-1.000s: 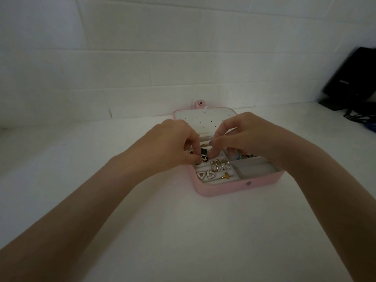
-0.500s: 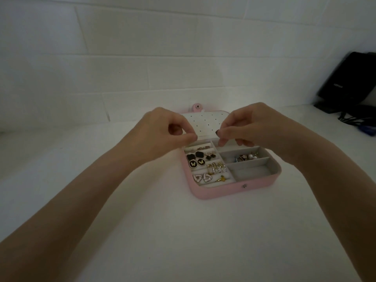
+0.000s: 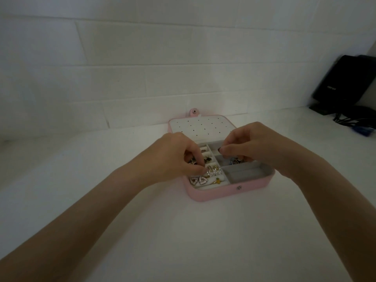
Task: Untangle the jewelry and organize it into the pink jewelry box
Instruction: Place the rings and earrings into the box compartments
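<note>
The pink jewelry box (image 3: 223, 192) lies open on the white table, its dotted white lid (image 3: 203, 127) leaning back towards the wall. The left ring rolls hold triangle earrings (image 3: 197, 180), a small gold piece (image 3: 217, 181), sparkly hoops (image 3: 214, 171) and black earrings (image 3: 208, 159). My left hand (image 3: 179, 157) is pinched, its fingertips down at the sparkly hoops. Fingers pinched, my right hand (image 3: 250, 145) hovers over the box's upper right compartments. A small jewelry cluster (image 3: 235, 160) sits beneath it. Whether either pinch holds anything is too small to see.
A white tiled wall stands just behind the box. At the far right are a black device (image 3: 345, 84), dark cables (image 3: 354, 121) and a blue item (image 3: 365, 131). The grey front-right compartment (image 3: 246, 174) of the box has nothing in it.
Both hands were pinched and raised over the box half a second ago. My left hand has dropped to the sparkly hoops row, and my right hand has lowered slightly.
</note>
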